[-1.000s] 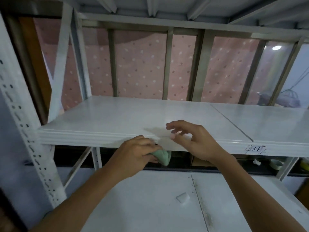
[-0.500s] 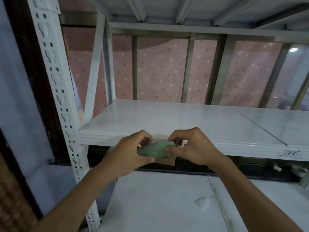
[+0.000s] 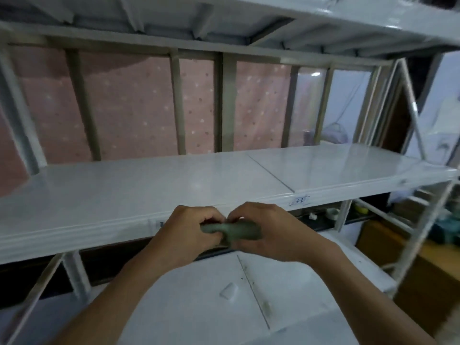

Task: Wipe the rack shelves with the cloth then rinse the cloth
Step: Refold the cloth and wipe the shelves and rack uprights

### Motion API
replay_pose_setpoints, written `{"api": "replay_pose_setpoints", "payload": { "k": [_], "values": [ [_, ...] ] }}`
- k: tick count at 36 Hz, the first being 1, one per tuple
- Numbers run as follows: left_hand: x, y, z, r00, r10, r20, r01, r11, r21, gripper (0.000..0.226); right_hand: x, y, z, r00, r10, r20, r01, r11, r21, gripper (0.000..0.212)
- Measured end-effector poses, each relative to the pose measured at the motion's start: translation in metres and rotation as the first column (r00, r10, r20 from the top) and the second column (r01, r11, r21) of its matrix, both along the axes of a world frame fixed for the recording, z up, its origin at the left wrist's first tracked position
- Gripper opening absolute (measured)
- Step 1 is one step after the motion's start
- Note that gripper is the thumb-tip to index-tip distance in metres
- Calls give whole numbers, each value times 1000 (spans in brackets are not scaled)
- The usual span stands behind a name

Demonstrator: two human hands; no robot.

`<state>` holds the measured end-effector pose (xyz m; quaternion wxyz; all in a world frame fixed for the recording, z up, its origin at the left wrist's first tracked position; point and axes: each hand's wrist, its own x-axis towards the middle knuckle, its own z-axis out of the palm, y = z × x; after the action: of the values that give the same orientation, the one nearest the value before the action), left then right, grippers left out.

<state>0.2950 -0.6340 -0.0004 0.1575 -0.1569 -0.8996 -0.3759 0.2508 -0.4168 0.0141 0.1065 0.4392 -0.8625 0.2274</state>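
Left hand (image 3: 185, 231): fingers curled and pinching the left end of the cloth, in front of the shelf edge.
Cloth (image 3: 234, 230): green, bunched into a roll, held in the air between both hands, just below the front lip of the middle shelf (image 3: 149, 185).
Right hand (image 3: 267, 229): fingers closed around the right end of the cloth.
Shelf label (image 3: 299, 200): handwritten, on the front edge, right of the hands.
Lower shelf (image 3: 194, 307): white, beneath the forearms, bearing a small white piece (image 3: 228, 291).
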Motion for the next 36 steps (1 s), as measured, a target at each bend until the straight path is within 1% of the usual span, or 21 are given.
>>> {"api": "replay_pose_setpoints", "payload": {
  "k": [3,6,9,13,16,18,21,25,28,33,36],
  "values": [
    [-26,66,8,997,-76,-22,76,997,10,22,-9,64,-2,991,-120,-68,122,992,27,31],
    [-50,141,15,991,-125,-46,126,992,18,27,-23,137,-6,958,-260,-119,266,963,39,34],
    [-73,219,19,979,-189,-83,190,982,13,28,-32,215,-5,932,-327,-159,337,941,38,34],
    [-100,316,22,966,-245,-85,249,968,34,26,-36,311,2,913,-384,-135,382,923,-38,19],
    [-119,380,23,959,-266,-96,271,962,42,26,-45,373,5,896,-440,-66,434,897,-89,10],
    [-132,417,23,956,-276,-102,281,959,34,25,-52,408,5,881,-473,-15,468,876,-113,9],
    [-154,465,22,950,-297,-91,298,954,0,26,-69,454,1,848,-522,90,529,839,-125,11],
    [-185,517,22,944,-324,-68,321,946,-53,27,-97,500,-10,809,-559,179,586,788,-187,17],
    [-211,549,23,937,-343,-61,338,938,-76,25,-119,525,-17,789,-582,197,614,751,-241,23],
    [-267,595,33,933,-355,-61,347,931,-114,28,-161,557,-19,757,-621,203,653,701,-286,19],
    [-306,622,45,931,-357,-78,347,930,-123,31,-194,578,-13,718,-670,188,691,654,-309,23]
  ]
}}
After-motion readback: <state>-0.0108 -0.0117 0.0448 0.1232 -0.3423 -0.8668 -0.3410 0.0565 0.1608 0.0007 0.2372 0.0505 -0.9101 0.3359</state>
